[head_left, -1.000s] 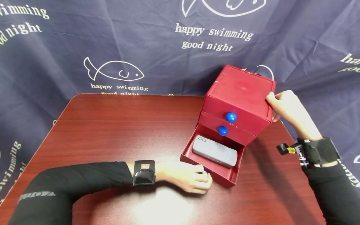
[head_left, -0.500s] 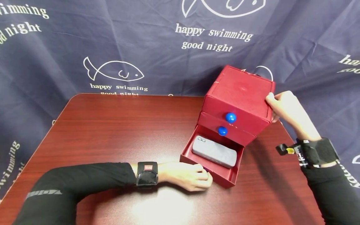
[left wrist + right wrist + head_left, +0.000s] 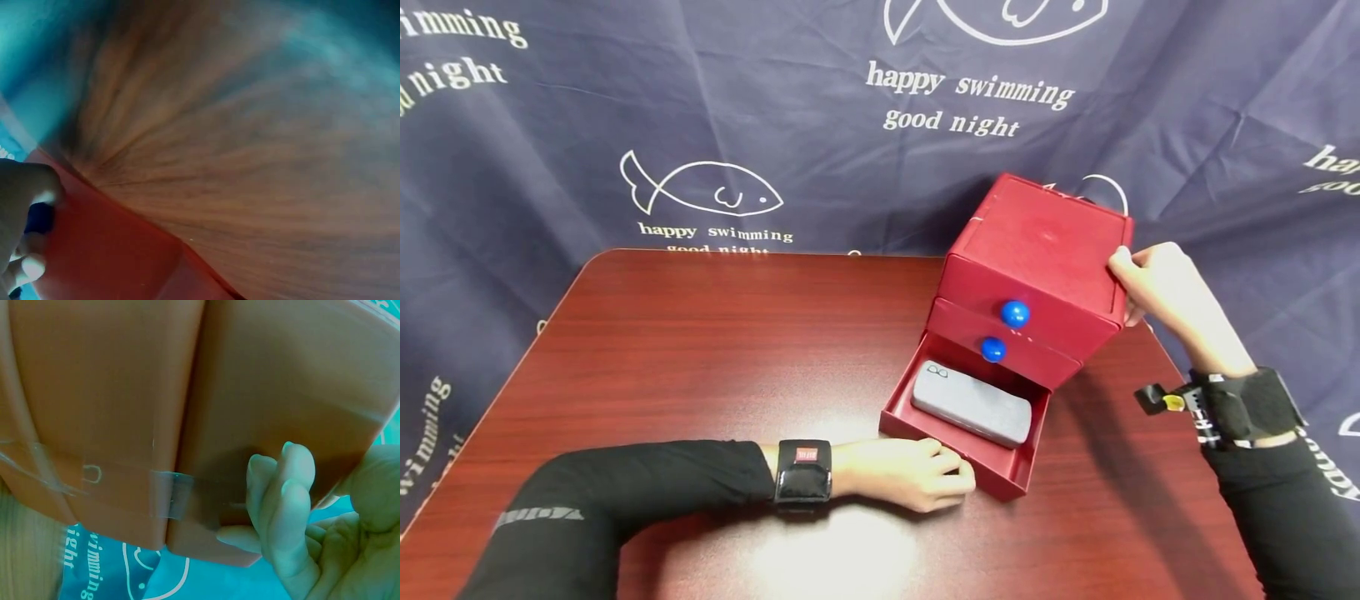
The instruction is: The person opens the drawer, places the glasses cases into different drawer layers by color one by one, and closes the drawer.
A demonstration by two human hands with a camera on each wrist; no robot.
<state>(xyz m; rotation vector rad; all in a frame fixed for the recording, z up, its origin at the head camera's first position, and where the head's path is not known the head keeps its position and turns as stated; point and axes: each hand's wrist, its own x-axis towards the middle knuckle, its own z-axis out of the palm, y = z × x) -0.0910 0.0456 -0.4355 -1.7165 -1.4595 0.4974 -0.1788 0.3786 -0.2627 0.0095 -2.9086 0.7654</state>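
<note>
A red three-drawer box (image 3: 1037, 242) stands on the right of the table. Its bottom drawer (image 3: 992, 473) is pulled out and a grey glasses case (image 3: 973, 404) lies in it. My left hand (image 3: 957, 479) is at the drawer's front wall. In the left wrist view its fingers (image 3: 28, 184) pinch a dark blue knob (image 3: 39, 219) on the red drawer front (image 3: 106, 250). My right hand (image 3: 1123, 275) grips the box's upper right edge, thumb on top. In the right wrist view the fingers (image 3: 281, 487) curl against the box's side (image 3: 106, 394).
The two upper drawers are closed, each with a blue knob (image 3: 1015, 313) (image 3: 993, 349). The dark red wooden table (image 3: 715, 333) carries only the box. A navy cloth backdrop (image 3: 775, 100) with white fish and lettering hangs close behind the table's far edge.
My left forearm and hand have shifted a little to the right along the drawer front, covering the blue knob. The box, drawer and right hand have stayed put.
</note>
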